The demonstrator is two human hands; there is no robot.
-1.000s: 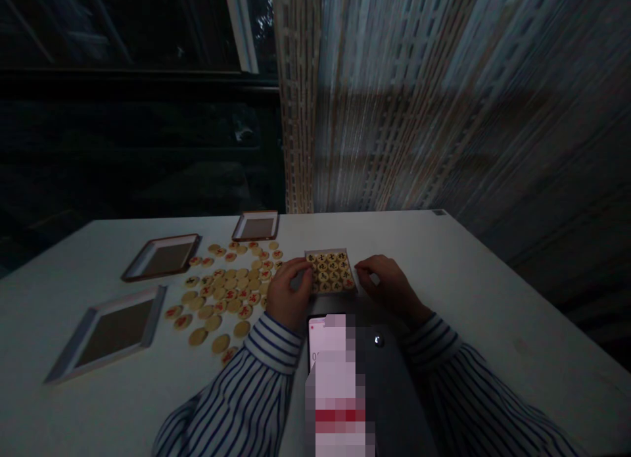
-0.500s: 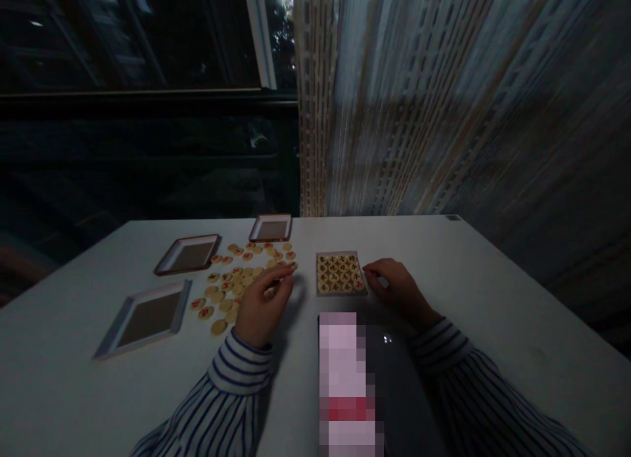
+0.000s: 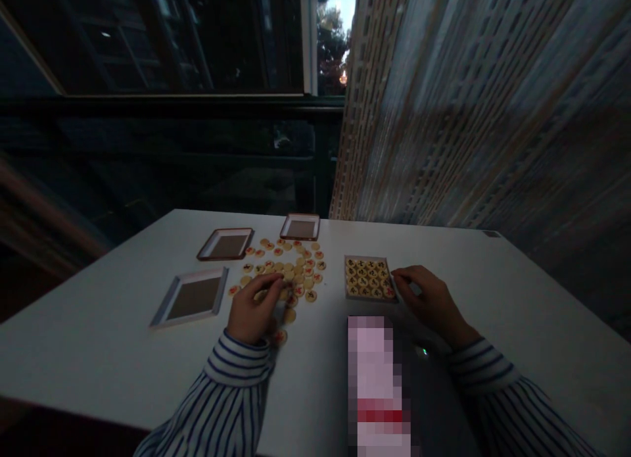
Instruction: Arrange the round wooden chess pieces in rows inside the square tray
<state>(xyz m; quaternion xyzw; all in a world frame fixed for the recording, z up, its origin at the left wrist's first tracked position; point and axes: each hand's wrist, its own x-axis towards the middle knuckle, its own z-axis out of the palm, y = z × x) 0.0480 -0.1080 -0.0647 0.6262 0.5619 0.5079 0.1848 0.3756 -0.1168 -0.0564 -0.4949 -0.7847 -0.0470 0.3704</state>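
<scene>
My left hand (image 3: 254, 309) hovers low over the near left side of a spread of round wooden Chinese chess pieces (image 3: 298, 271), some with red or dark characters and some blank side up. Its thumb and fingers are pinched together; whether a piece is between them I cannot make out. My right hand (image 3: 434, 302) rests on the table, fingers drawn together, with the fingertips at the right rim of a shallow square box (image 3: 346, 292). Rows of chess pieces (image 3: 367, 276) fill this box, nearly all with dark characters and a red one at the near right corner.
Three shallow trays or lids stand left of and behind the loose pieces: a near one (image 3: 156, 317), a middle one (image 3: 202, 253) and a far one (image 3: 282, 230). A dark object (image 3: 434, 404) with a pixelated area lies in front of me. Behind the white table (image 3: 108, 292) hangs a string curtain (image 3: 419, 148).
The view has turned left, so the table appears further right. My left hand has moved from a piece at the spread's right edge toward its near left side. My right hand stays beside the box.
</scene>
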